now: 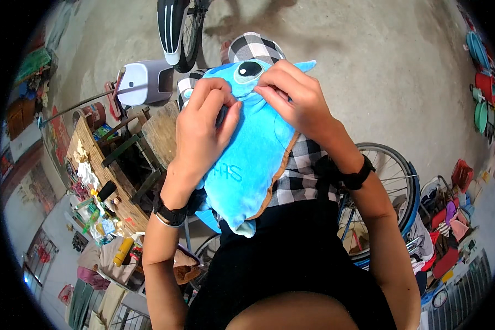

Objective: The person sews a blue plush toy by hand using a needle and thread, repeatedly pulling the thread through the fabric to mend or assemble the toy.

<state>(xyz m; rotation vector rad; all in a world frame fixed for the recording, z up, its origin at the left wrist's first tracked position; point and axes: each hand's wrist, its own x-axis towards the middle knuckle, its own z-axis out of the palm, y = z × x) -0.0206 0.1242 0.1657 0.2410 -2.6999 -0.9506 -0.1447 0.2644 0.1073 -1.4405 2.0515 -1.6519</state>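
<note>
Across my lap lies a blue plush cover [241,144] shaped like a cartoon animal, with a big black embroidered eye, stitched lettering and a brown zipper-like strip along its right edge. My left hand [209,118] pinches the plush at its left side, just below the eye, with fingers curled and thumb pressed in. Close by on the right, my right hand [294,96] pinches a fold of the same fabric beside the eye. Anything small between those fingertips is hidden. A thin dark line curves over the plush below my right hand; I cannot tell if it is thread.
At the left stands a wooden table [82,137] crowded with small items, near a white plastic stool [143,83]. A bicycle wheel [388,181] is close to my right forearm, and another wheel with a fender [170,33] stands ahead. Basins [481,85] line the far right.
</note>
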